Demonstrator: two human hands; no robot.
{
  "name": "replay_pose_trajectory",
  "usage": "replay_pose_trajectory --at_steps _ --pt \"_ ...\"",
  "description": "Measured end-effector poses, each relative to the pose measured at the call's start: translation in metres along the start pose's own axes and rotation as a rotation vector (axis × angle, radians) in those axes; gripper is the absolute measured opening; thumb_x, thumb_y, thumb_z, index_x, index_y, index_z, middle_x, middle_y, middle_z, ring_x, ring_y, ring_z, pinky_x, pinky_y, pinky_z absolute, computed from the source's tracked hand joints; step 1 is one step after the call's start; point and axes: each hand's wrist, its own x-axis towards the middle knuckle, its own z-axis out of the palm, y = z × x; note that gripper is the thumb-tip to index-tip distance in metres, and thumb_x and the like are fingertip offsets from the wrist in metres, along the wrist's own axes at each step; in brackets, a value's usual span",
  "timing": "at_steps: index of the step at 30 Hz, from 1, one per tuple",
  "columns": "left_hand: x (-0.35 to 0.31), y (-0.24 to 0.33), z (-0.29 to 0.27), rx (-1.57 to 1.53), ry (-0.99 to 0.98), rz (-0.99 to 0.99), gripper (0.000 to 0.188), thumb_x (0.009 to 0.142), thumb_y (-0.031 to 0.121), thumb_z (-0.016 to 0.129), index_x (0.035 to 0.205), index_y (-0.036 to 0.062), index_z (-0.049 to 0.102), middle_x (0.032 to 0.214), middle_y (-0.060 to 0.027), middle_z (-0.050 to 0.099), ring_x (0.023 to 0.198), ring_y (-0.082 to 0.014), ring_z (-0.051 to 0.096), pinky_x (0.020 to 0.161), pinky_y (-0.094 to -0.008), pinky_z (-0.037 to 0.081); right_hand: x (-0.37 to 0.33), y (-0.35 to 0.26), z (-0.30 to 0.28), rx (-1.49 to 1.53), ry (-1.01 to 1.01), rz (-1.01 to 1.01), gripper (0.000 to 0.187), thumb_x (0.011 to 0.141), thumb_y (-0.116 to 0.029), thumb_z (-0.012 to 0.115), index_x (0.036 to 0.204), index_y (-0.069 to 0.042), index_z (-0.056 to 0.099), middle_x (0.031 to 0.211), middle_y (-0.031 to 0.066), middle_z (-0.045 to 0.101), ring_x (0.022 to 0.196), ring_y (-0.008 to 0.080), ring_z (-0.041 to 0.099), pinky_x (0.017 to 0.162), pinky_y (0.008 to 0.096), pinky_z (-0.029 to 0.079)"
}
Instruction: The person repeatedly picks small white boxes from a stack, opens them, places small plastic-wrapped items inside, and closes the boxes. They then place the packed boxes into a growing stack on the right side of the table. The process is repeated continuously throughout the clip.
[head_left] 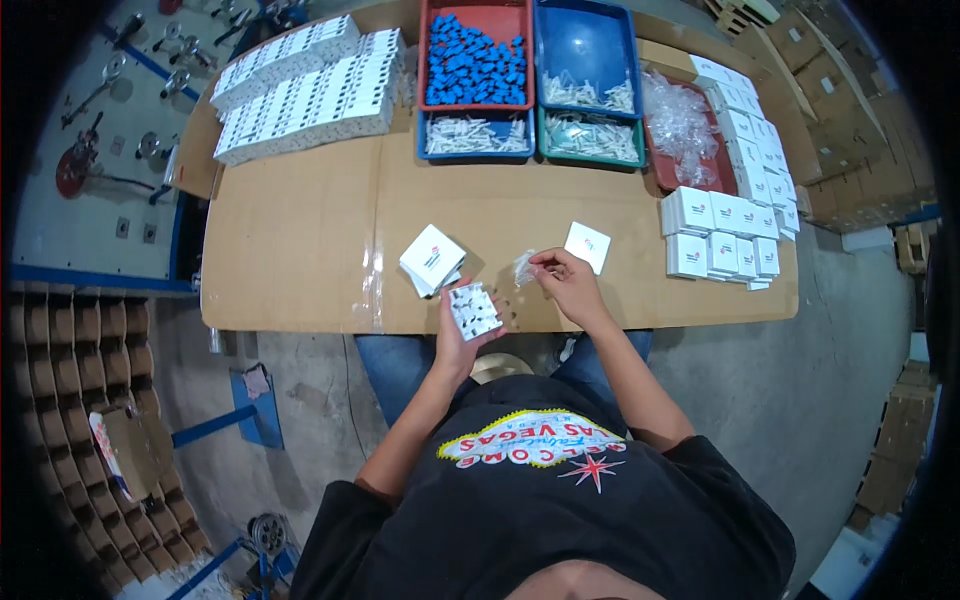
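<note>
A white square piece with dark marks on its face (474, 312) lies in my left hand (454, 348), fingers wrapped round its edges near the table's front edge. To the right of it, my right hand (572, 288) pinches a small crumpled clear plastic bag (523, 267) just over the cardboard surface. What the bag contains is too small to make out. Beyond my left hand is a small uneven stack of white square pieces with a printed mark (432, 254). Another white square (588, 246) lies beyond my right hand.
Long rows of white pieces (310, 100) fill the back left. Trays hold blue parts (475, 65) and pale slender parts (475, 135). A red tray of clear bags (685, 125) stands at the right, beside stacked white boxes (715, 235). Cardboard (290, 250) covers the table.
</note>
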Motion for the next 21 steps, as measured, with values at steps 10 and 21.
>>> replay_pose_trajectory --at_steps 10,21 --pt "0.004 -0.001 0.007 -0.028 -0.183 -0.095 0.075 0.106 0.073 0.03 0.162 0.0235 0.038 0.14 -0.0178 0.064 0.12 -0.032 0.067 0.099 -0.0516 0.054 0.011 0.05 -0.098 -1.064 0.129 -0.332 0.065 0.082 -0.026 0.085 0.142 -0.013 0.063 0.156 0.0203 0.048 0.145 0.0436 0.043 0.123 0.053 0.033" --pt "-0.001 0.009 0.041 -0.032 -0.248 -0.23 0.073 0.107 0.074 0.026 0.16 0.0269 0.043 0.133 -0.0117 0.068 0.115 -0.0265 0.068 0.095 -0.0478 0.055 -0.053 -0.034 -0.014 -0.442 -0.072 -0.41 0.07 0.089 -0.026 0.083 0.15 -0.004 0.055 0.146 0.0197 0.053 0.135 0.0368 0.054 0.115 0.0426 0.043"
